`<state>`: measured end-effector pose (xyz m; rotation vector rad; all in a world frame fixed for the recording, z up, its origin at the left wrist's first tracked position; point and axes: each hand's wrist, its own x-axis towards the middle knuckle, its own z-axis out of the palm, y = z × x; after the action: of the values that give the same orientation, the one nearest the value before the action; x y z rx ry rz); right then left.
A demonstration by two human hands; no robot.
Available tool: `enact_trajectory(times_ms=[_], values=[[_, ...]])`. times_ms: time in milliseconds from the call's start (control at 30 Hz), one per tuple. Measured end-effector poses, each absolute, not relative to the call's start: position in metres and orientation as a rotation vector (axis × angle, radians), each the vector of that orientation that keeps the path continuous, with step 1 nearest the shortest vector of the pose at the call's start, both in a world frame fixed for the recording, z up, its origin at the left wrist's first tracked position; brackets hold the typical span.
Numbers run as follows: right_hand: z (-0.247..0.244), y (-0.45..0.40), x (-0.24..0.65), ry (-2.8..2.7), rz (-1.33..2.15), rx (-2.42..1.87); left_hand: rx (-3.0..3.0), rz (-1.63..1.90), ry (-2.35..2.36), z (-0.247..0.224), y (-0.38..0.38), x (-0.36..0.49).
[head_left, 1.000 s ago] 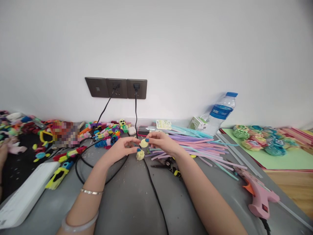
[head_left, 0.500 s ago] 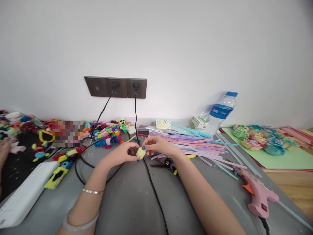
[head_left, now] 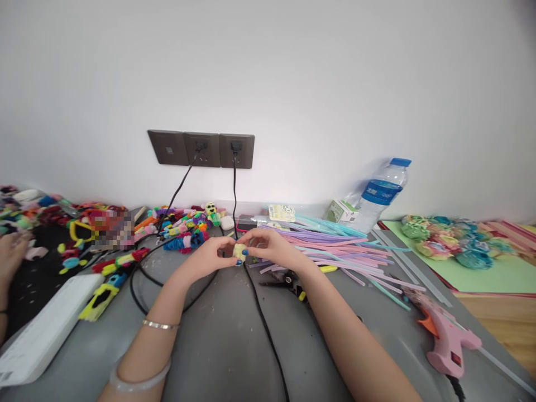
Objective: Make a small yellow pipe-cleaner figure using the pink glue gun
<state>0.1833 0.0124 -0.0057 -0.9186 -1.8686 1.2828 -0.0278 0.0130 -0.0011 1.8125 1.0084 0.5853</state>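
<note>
A small pale yellow piece (head_left: 240,252) is pinched between both my hands, above the grey table (head_left: 234,335). My left hand (head_left: 213,257) grips it from the left with thumb and fingers. From the right, my right hand (head_left: 268,247) holds it with blue-nailed fingertips. Black-handled pliers (head_left: 288,281) lie just below my right wrist. Behind that wrist spreads a bundle of pink, purple and teal pipe cleaners (head_left: 347,245).
A pink glue gun (head_left: 452,340) lies at the right, a water bottle (head_left: 381,192) leans on the wall, and a white power strip (head_left: 50,326) is at the left. Black cords (head_left: 262,312) cross the table. Another person's hand (head_left: 10,257) shows at the far left.
The yellow piece has been turned and raised slightly between my fingers. The thin stem that pointed up-left from it no longer shows. The other person's hand reaches further into view.
</note>
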Motion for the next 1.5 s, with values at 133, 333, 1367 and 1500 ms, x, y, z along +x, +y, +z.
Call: enact_trajectory(times_ms=[133,333,1367,1500], values=[[-0.0076,0.0131,0.1840,-1.846,1.273,-0.923,1.794,0.635,1.001,-0.0019,0.0136,-0.0278],[-0.0072,0.0127,0.1858,-1.837,1.190,-0.905,1.809,0.690,1.047,-0.0064,0.0169,-0.0300],[-0.0071,0.0179,0.1846,-1.613,1.090,-0.887,1.268,0.949,0.967,-0.0066,0.0164,-0.0215],[-0.0049,0.0184,0.1878,-1.515,1.158,-0.915,1.067,1.016,0.878,-0.0072,0.0193,-0.0230]])
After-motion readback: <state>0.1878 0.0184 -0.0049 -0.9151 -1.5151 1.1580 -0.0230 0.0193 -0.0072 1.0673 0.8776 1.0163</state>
